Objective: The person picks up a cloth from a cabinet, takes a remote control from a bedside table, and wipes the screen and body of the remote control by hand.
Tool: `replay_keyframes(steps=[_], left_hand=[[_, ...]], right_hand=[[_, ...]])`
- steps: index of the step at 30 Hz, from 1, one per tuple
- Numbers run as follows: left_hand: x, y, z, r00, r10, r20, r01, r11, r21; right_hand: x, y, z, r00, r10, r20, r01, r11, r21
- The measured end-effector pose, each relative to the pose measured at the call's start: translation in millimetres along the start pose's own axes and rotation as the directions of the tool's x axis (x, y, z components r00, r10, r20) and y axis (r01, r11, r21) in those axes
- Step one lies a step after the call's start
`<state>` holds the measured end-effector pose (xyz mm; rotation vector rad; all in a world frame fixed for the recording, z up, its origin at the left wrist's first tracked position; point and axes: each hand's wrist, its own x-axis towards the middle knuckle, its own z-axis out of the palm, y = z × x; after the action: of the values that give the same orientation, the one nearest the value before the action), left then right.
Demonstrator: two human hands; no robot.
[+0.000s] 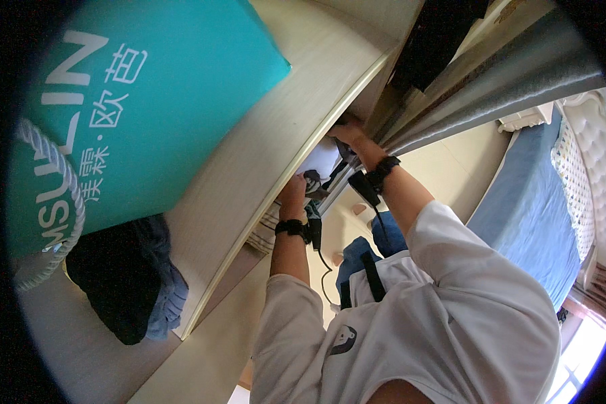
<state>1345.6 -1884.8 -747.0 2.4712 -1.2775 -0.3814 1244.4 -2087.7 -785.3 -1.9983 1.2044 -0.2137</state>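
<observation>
Both of my arms reach in below the front edge of a pale wooden shelf [283, 146]. My left hand [293, 191] touches a white garment [319, 157] with a dark print, beside striped folded cloth [264, 228]. Its fingers look curled, but the shelf edge hides part of them. Farther along the same edge, my right hand [347, 132] is at the far side of the white garment, near something dark. The fingertips of that hand are in shadow, so its grip cannot be made out. Each wrist wears a black strap with a small cabled device.
On the shelf stand a teal bag [182, 111] with a rope handle and printed writing, and dark folded clothing [126, 278]. A grey curtain [495, 96] hangs at the upper right. A bed with a blue sheet [520, 202] lies beyond my right arm.
</observation>
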Motion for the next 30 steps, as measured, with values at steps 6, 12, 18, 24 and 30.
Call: replay_keyframes(steps=[6,12,18,24,30], left_hand=[[-30.2,-40.6,21.7,0.979,0.068,-0.192,-0.042,0.99,0.134],[-12.2,-17.8,21.0,0.992,-0.013,-0.127,0.032,0.988,0.15],[-20.9,-18.8,13.1,0.995,-0.038,-0.092,0.051,0.989,0.136],[-38.7,-42.6,1.7,0.995,-0.044,-0.089,0.049,0.997,0.061],[-19.9,-13.0,8.0,0.998,-0.043,-0.051,0.042,0.999,-0.027]], right_hand=[[-4.8,-28.0,13.3,0.983,0.182,-0.001,-0.182,0.983,-0.028],[5.6,-16.2,9.9,0.971,-0.204,-0.124,0.203,0.979,-0.022],[-7.0,-33.9,-2.3,0.989,-0.136,-0.059,0.141,0.987,0.082],[-12.3,-38.8,9.1,0.997,-0.019,0.068,-0.01,0.913,0.407],[35.4,39.1,48.3,0.998,0.053,0.03,-0.05,0.993,-0.105]])
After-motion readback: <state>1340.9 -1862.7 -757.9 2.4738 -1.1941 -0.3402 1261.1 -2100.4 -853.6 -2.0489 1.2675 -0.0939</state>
